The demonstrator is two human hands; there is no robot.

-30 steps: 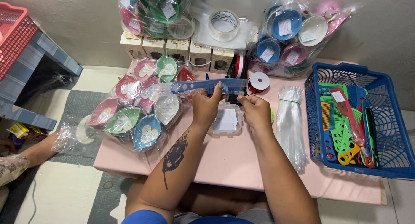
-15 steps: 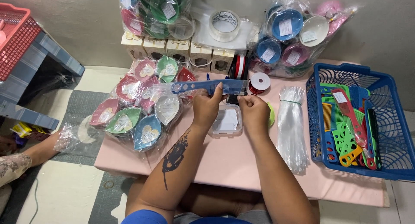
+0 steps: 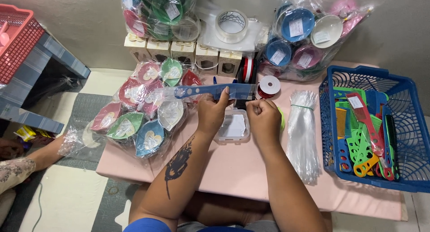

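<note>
The left hand (image 3: 213, 112) grips a long blue plastic comb (image 3: 210, 91) in a clear sleeve, held level above the far edge of the pink table (image 3: 251, 178). The right hand (image 3: 264, 118) is closed beside the comb's right end; what it pinches cannot be told. A small clear plastic box (image 3: 234, 126) lies between both wrists. A blue plastic basket (image 3: 405, 138) of combs occupies the right edge.

The blue comb (image 3: 210, 91) was long and flat with round holes along its handle, sleeved in a clear plastic bag. It was held level, lengthwise left to right, just above the far edge of the pink tabletop (image 3: 251, 178).
</note>
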